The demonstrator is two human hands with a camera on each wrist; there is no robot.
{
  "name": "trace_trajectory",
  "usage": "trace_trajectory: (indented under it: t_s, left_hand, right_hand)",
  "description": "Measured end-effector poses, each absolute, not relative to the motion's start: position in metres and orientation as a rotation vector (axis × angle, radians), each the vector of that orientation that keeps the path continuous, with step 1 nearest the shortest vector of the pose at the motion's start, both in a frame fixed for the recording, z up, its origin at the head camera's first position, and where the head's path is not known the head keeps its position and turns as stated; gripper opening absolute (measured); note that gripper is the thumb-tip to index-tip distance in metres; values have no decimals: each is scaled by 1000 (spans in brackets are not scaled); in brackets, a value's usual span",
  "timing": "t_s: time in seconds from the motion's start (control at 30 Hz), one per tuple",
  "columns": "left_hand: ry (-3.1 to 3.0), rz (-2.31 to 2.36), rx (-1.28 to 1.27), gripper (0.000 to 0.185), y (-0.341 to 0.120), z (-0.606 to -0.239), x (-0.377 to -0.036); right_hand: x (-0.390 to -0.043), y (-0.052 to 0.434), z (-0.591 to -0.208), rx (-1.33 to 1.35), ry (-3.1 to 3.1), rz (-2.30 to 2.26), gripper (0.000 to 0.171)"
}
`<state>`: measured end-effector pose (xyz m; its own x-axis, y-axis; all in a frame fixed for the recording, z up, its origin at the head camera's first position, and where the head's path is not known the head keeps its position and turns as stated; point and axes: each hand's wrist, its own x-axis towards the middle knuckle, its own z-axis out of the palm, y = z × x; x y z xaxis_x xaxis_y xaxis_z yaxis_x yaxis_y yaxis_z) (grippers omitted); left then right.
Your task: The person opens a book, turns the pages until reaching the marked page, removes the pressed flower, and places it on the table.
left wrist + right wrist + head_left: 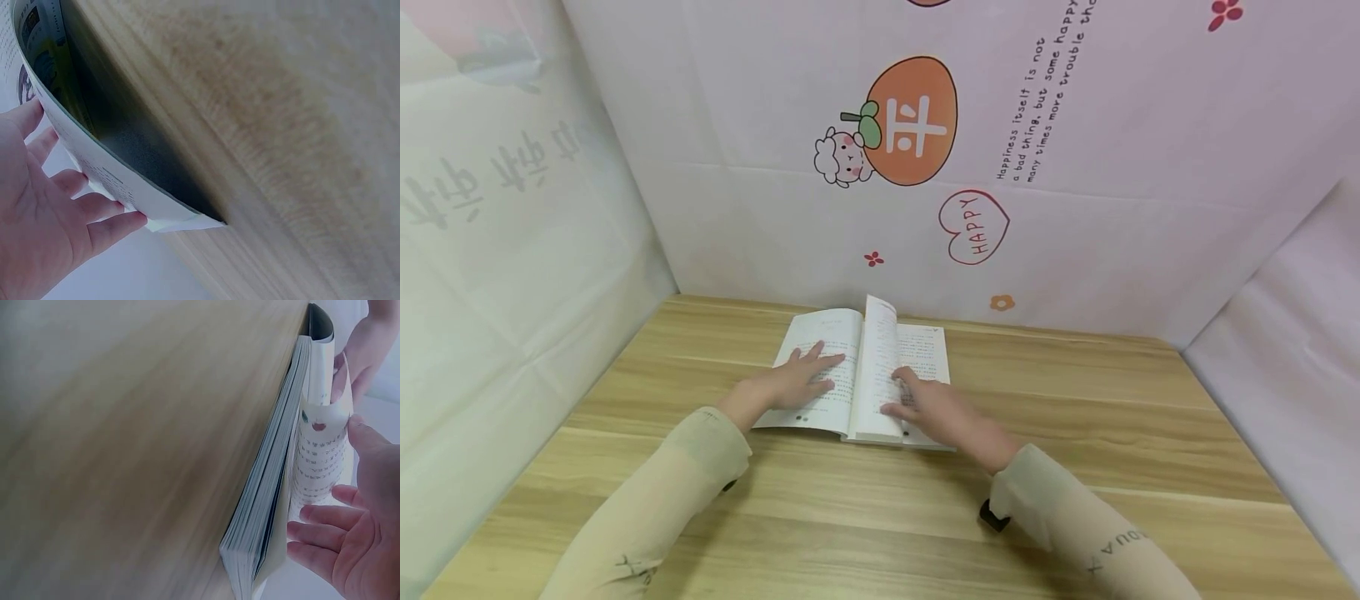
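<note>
An open paperback book (pixel 925 346) lies on the table, a page section (pixel 881 358) standing up and curving over near its middle. Spread across the left page is my left hand (pixel 784 385), fingers straight. In the left wrist view its fingertips press the printed page (pixel 103 175), whose outer edge bows up off the wood. My right hand (pixel 938 410) is over the right page, beside the raised section. The right wrist view shows its thumb (pixel 369 434) touching the curled page (pixel 319 450), with the other fingers loosely extended near the thick page block (pixel 269 469).
The wooden table (pixel 1075 433) runs back to a white printed cloth (pixel 760 208) hanging behind the book. Similar cloth covers the left (pixel 512 275) and right (pixel 1292 325) sides. A small black object (pixel 994 516) sits at the right sleeve's cuff.
</note>
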<state>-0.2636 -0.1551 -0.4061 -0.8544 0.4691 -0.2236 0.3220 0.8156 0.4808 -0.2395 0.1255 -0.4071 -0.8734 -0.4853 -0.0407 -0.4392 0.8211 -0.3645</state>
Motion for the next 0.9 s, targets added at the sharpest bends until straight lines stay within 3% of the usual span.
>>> trace_trajectory:
  t_s: [0.43,0.9]
  left_hand:
    - [2715,697,601,70,-150,-401,-257]
    - [2778,675,637,65,-144,-402,-256]
  right_hand:
    - [-239,115,-408,-815,2877,-539,60]
    - [-235,103,-411,-1009,2855,-589,57]
